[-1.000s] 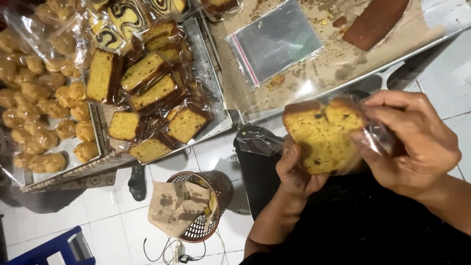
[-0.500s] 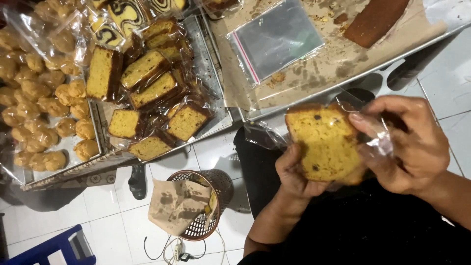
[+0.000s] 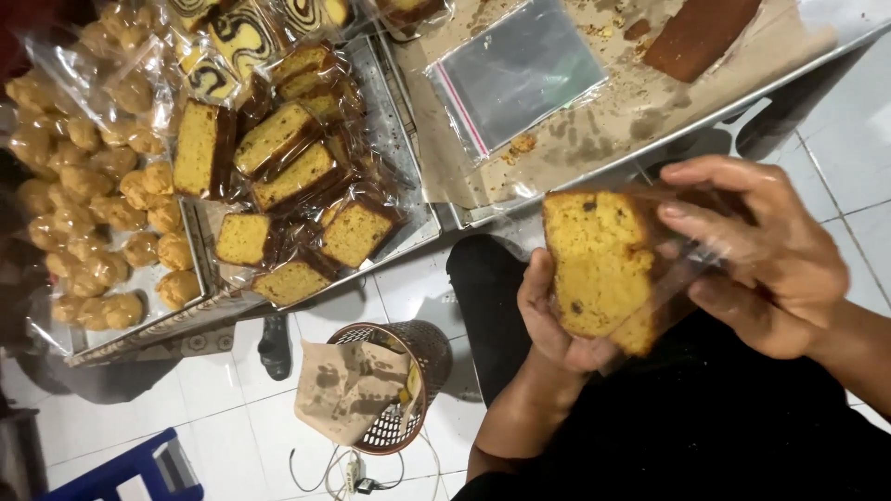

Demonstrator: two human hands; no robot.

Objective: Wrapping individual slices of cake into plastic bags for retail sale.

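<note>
Floor (image 3: 232,427): pale glazed square tiles, thin grout lines.

Long metal tray (image 3: 817,46), upper right: lined with brown paper, greasy and crumb-strewn; far end cut off by the frame. On it lie a stack of flat clear bags (image 3: 520,70) with a pink seal strip, count not readable, and one dark brown loaf crust (image 3: 701,32), top cut off.

Second metal tray (image 3: 399,139), centre left: about ten wrapped cake slices (image 3: 278,139), rectangular, yellow crumb with brown crust, under glossy crinkled film. Marbled slices at the top edge are partly cut off.

Bagged round pastries (image 3: 93,204), far left: golden, knobbly, heaped in clear plastic; too many and too overlapped to count.

One wire mesh bin (image 3: 408,371), round, brown, holding crumpled brown paper (image 3: 348,385).

One blue plastic stool (image 3: 130,473), corner only. One tangle of white cable (image 3: 348,468) beside the bin.

One cake slice (image 3: 599,264), held above the person's dark lap, lower right: thick, porous yellow crumb with a few dark specks, brown crust, partly inside a clear bag (image 3: 691,255) whose outline is hard to trace.

Left hand (image 3: 557,325): cupped under the slice, fingers curled round its near edge.

Right hand (image 3: 770,255): fingers half curled, pinching the bag at the crust end.
</note>
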